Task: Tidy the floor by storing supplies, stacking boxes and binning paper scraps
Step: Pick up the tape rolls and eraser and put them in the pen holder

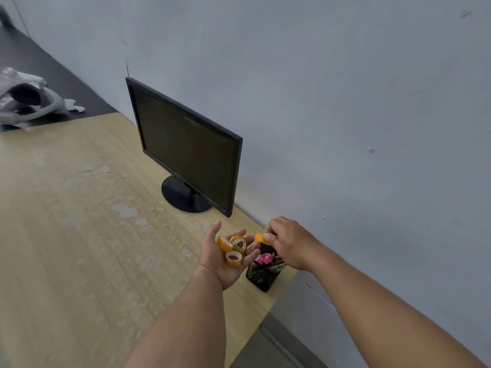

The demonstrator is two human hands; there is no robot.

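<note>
My left hand [222, 257] is held palm up over the wooden desk [79, 235], cupping three small yellow tape rolls [233, 250]. Just to its right, my right hand [287, 241] pinches another yellow tape roll [259, 238] between thumb and fingers, right above the black mesh pen holder [261, 277]. The holder stands at the desk's right edge near the wall and has a pink item [265, 258] and other supplies inside.
A black monitor [186, 147] on a round base stands against the grey wall behind my hands. At the far left, a white headset-like object [24, 102] and a paper scrap [74, 106] lie on a dark surface. The floor shows below the desk's right edge.
</note>
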